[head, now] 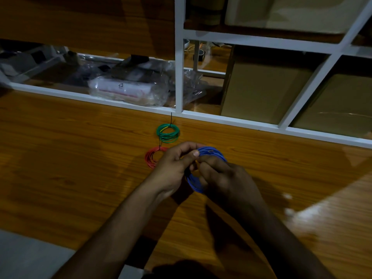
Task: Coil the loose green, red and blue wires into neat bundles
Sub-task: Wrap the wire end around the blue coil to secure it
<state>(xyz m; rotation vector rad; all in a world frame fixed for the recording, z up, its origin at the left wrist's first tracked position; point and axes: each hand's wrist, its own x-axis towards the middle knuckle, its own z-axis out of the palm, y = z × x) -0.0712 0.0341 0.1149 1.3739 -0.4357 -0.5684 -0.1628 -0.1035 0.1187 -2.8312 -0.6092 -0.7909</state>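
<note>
Blue wire coil (209,153) sits between both hands just above the wooden tabletop (80,158), its ring tilted toward the person. The left hand (173,168) pinches its upper-left rim; the right hand (225,178) curls over its right side, equally near. The wire looks thin, glossy, springy. Beyond, the red coil (152,158) and green coil (168,132) lie flat, each tied with a dark tie.
</note>
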